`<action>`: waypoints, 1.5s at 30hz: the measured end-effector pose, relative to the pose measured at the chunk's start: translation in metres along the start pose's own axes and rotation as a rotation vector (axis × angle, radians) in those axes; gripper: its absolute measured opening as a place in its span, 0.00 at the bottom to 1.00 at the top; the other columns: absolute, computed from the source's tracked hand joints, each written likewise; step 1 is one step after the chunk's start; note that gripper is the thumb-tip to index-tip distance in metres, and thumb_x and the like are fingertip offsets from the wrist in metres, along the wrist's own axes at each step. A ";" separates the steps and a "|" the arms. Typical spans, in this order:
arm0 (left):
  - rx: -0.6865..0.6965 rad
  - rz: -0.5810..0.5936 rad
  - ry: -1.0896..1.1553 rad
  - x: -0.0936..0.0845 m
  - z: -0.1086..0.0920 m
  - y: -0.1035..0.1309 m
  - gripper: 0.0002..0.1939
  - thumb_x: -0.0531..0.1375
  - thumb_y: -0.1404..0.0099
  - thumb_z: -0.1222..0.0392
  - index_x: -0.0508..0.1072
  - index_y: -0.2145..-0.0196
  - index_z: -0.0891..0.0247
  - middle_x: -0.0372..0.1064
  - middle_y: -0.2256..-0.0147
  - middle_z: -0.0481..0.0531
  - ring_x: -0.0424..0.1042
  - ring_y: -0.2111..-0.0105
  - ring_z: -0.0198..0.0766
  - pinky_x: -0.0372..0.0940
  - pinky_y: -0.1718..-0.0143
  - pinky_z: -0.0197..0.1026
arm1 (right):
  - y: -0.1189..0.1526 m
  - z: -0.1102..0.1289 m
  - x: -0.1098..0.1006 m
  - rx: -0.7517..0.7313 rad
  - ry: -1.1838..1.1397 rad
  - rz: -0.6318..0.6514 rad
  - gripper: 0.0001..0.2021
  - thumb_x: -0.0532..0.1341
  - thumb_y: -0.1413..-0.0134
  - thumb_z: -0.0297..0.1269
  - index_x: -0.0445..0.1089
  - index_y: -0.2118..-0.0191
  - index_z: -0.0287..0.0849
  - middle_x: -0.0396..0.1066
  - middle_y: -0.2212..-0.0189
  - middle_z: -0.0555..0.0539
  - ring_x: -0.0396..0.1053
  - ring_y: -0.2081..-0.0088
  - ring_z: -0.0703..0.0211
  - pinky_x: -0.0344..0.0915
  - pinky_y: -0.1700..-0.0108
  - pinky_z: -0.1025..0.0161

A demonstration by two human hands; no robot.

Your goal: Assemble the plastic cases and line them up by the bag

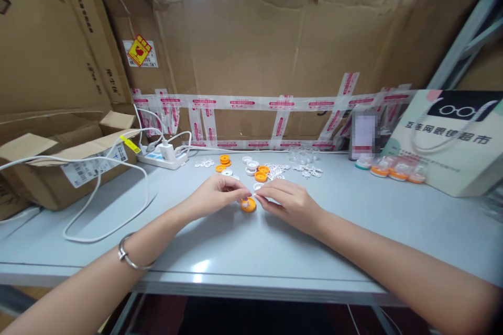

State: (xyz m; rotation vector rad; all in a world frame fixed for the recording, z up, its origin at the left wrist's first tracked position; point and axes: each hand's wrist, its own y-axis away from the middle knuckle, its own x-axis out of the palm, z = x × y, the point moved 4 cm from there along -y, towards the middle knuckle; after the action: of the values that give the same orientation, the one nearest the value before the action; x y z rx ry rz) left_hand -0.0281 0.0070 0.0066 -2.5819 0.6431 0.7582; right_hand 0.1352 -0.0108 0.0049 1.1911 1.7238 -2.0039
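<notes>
An orange round part [248,205] lies on the grey table, with a small whitish piece over it. My left hand [220,194] is at its upper left, fingers pinched together at the piece. From the right, my right hand [290,203] reaches in with closed fingertips at a tiny white bit just above the orange part. The fingers hide most of what each hand grips. Right behind my hands is a white ring [258,186]. Farther back are orange discs [261,176] and small white pieces [278,170].
A power strip [163,157] with white cables and an open cardboard box [74,167] occupy the left. At the right stand a phone [363,136], several capped orange parts [398,170] and a paper bag [451,141]. A large cardboard sheet [243,52] closes off the back.
</notes>
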 end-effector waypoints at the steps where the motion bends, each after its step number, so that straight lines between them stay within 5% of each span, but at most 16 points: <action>1: 0.050 -0.034 -0.120 -0.003 -0.001 0.001 0.11 0.56 0.38 0.58 0.76 0.69 0.65 0.73 0.71 0.52 0.69 0.70 0.35 0.63 0.66 0.37 | 0.001 -0.003 0.001 0.020 -0.001 0.008 0.08 0.53 0.42 0.30 0.69 0.65 0.40 0.73 0.71 0.45 0.70 0.67 0.59 0.68 0.64 0.62; 5: 0.241 0.015 -0.448 -0.005 -0.002 0.007 0.11 0.57 0.38 0.57 0.76 0.62 0.61 0.71 0.66 0.52 0.68 0.66 0.36 0.61 0.62 0.37 | 0.003 -0.013 0.007 0.023 0.000 0.076 0.08 0.53 0.42 0.30 0.69 0.66 0.40 0.73 0.71 0.45 0.70 0.67 0.59 0.67 0.64 0.62; 15: 0.300 0.175 -0.582 0.002 0.002 0.008 0.10 0.56 0.36 0.59 0.76 0.59 0.57 0.72 0.64 0.49 0.69 0.66 0.34 0.61 0.62 0.34 | 0.007 -0.013 0.020 -0.026 0.031 0.199 0.11 0.51 0.40 0.34 0.71 0.65 0.40 0.71 0.71 0.45 0.68 0.68 0.60 0.65 0.65 0.64; 40: 0.308 0.176 -0.562 0.001 0.006 0.008 0.11 0.55 0.36 0.59 0.76 0.59 0.58 0.72 0.64 0.51 0.70 0.65 0.35 0.62 0.61 0.34 | 0.008 -0.011 0.024 0.080 -0.215 0.279 0.09 0.54 0.46 0.28 0.71 0.64 0.39 0.69 0.69 0.44 0.66 0.67 0.60 0.64 0.64 0.63; 45: 0.309 0.159 -0.515 0.000 0.005 0.007 0.11 0.55 0.35 0.59 0.76 0.60 0.59 0.73 0.65 0.51 0.70 0.66 0.34 0.62 0.62 0.35 | 0.004 -0.020 0.015 0.175 -0.267 0.137 0.08 0.54 0.44 0.31 0.71 0.64 0.41 0.71 0.69 0.45 0.67 0.66 0.60 0.64 0.63 0.63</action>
State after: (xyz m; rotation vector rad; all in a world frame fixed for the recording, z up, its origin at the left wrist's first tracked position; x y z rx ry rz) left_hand -0.0335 0.0033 0.0008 -1.9611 0.7312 1.2113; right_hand 0.1368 0.0104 -0.0080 1.0046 1.3290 -2.1516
